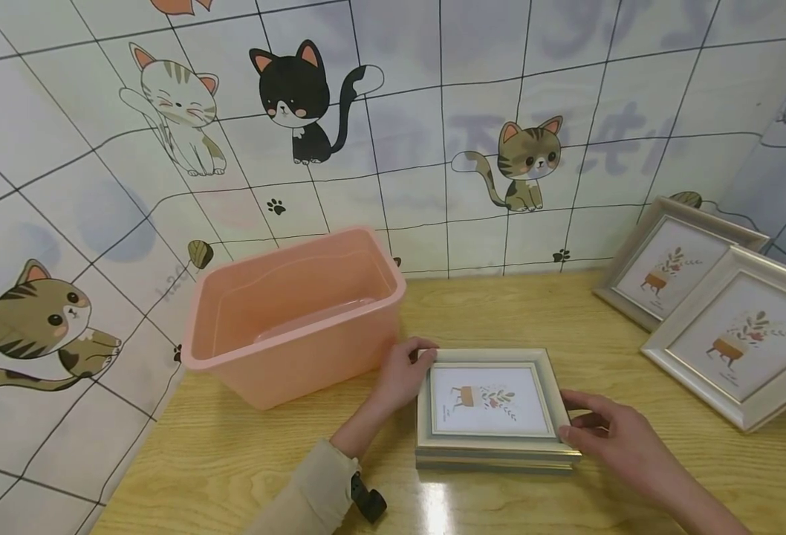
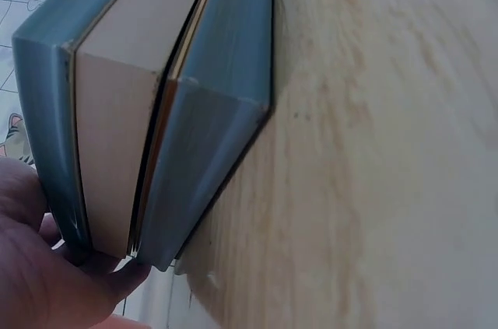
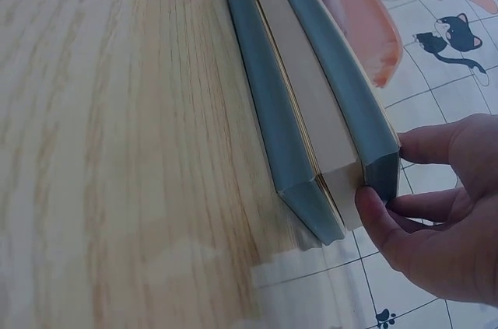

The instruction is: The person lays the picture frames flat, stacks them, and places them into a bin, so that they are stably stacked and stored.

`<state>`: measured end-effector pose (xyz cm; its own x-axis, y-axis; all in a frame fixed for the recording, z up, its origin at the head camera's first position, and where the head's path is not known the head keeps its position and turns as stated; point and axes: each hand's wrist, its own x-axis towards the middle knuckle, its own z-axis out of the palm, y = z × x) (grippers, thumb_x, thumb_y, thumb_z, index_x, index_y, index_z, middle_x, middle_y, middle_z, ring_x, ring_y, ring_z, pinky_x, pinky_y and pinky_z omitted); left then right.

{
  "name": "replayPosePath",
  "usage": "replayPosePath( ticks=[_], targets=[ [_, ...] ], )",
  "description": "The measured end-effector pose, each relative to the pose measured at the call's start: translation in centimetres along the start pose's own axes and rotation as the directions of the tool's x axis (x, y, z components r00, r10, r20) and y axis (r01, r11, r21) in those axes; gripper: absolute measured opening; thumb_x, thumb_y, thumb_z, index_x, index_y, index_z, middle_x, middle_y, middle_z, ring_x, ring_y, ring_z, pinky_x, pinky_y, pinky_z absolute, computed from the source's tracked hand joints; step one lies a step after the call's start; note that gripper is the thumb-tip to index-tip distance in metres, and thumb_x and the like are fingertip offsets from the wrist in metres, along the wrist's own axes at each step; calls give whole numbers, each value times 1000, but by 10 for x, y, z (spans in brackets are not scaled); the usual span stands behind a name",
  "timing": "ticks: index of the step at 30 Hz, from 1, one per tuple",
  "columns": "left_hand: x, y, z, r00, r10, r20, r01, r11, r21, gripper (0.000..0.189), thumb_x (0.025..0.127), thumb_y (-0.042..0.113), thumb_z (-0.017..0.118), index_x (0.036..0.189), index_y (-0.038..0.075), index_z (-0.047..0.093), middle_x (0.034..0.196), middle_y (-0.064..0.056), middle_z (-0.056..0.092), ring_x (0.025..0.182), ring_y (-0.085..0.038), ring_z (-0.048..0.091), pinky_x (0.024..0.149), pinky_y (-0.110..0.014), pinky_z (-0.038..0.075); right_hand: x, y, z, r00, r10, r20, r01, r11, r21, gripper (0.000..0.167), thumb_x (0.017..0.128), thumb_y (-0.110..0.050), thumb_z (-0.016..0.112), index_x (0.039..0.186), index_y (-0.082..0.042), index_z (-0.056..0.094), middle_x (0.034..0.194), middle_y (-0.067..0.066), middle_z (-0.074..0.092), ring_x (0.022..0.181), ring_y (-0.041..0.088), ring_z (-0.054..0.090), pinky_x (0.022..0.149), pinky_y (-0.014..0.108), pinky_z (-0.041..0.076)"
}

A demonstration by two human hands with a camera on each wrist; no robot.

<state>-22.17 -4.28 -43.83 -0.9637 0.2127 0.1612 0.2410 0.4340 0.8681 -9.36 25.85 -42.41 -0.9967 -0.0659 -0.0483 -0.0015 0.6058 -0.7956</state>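
Note:
Picture frames [image 1: 486,445] with cream fronts and grey-blue sides lie stacked flat on the wooden table. The top one shows a print of a potted plant. My left hand [image 1: 400,375] holds the stack at its far left corner, thumb near the top rim and fingers bent around the edge. At the right side, my right hand [image 1: 623,438] pinches the top frame's edge between thumb and fingers. In the right wrist view, the right-hand fingers [image 3: 428,145] touch the frame's corner. A beige layer [image 2: 117,142] shows between the blue sides in the left wrist view.
A pink plastic bin [image 1: 299,338] stands behind my left hand, against the wall. To the right, two more picture frames, a rear one [image 1: 610,279] and a front one [image 1: 674,357], stand propped upright and overlapping. Cat-patterned tile covering [image 1: 413,193] lines the walls.

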Motion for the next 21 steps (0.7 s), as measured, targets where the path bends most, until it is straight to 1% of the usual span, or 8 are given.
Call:
replayPosePath(
  ticks=[5, 9, 11, 13, 16, 17, 19, 21],
  targets=[
    [-1, -2, 0, 1000, -1, 0, 1, 1000, -19, 17, 101, 13, 64, 108, 5, 77, 85, 0, 62, 78, -14, 48, 68, -28, 40, -1, 3, -1, 1000, -24, 0, 24, 999, 22, 58, 93, -20, 77, 141, 6, 56, 134, 21, 63, 96, 14, 68, 73, 27, 55],
    [-1, -3, 2, 1000, -9, -8, 8, 998, -58, 16, 101, 13, 65, 107, 4, 77, 91, -2, 65, 81, -14, 48, 72, -28, 40, -3, 6, -2, 995, -97, -32, 99, 994, 54, 50, 94, -13, 76, 138, 4, 60, 130, 18, 66, 91, 4, 67, 71, 27, 56],
    [-1, -4, 3, 1000, -12, -12, 11, 997, -72, 16, 100, 12, 65, 107, 4, 77, 92, -3, 65, 82, -14, 48, 73, -28, 40, -2, 9, -4, 986, -151, -67, 154, 987, 49, 46, 93, -9, 76, 135, 4, 62, 126, 12, 69, 90, 2, 67, 70, 26, 56],
    [0, -6, 3, 1000, -16, -15, 15, 996, -85, 16, 100, 12, 66, 107, 4, 77, 93, -2, 66, 83, -14, 48, 74, -27, 40, -1, 11, -10, 975, -202, -94, 207, 977, 52, 43, 93, -5, 75, 133, 4, 64, 124, 0, 70, 90, 1, 67, 70, 24, 56],
    [0, -7, 4, 1000, -21, -18, 19, 994, -107, 16, 100, 12, 66, 107, 3, 77, 93, -3, 66, 84, -14, 49, 74, -27, 41, 2, 12, -29, 955, -265, -131, 271, 962, 29, 39, 94, -2, 73, 132, 2, 65, 120, -19, 67, 92, 1, 67, 71, 21, 55],
    [1, -8, 4, 1000, -25, -18, 23, 993, -116, 16, 100, 12, 66, 107, 3, 77, 93, -3, 66, 84, -14, 49, 74, -27, 41, 2, 11, -38, 952, -271, -143, 276, 961, 19, 39, 95, -2, 72, 133, 1, 64, 120, -25, 65, 92, 1, 68, 71, 20, 55],
    [1, -8, 4, 999, -33, -16, 30, 991, -133, 16, 99, 13, 66, 107, 3, 76, 93, -4, 66, 85, -14, 50, 75, -28, 42, 0, 8, -61, 954, -248, -168, 251, 968, -1, 39, 98, -6, 70, 136, -6, 64, 119, -28, 64, 90, 2, 68, 71, 17, 54],
    [1, -8, 4, 999, -48, -16, 45, 989, -142, 17, 99, 14, 66, 107, 3, 76, 95, -2, 67, 87, -14, 50, 77, -28, 42, -2, 6, -85, 952, -217, -217, 221, 975, -8, 40, 99, -7, 68, 139, -12, 63, 115, -27, 67, 86, 3, 70, 71, 15, 53]
  ],
)
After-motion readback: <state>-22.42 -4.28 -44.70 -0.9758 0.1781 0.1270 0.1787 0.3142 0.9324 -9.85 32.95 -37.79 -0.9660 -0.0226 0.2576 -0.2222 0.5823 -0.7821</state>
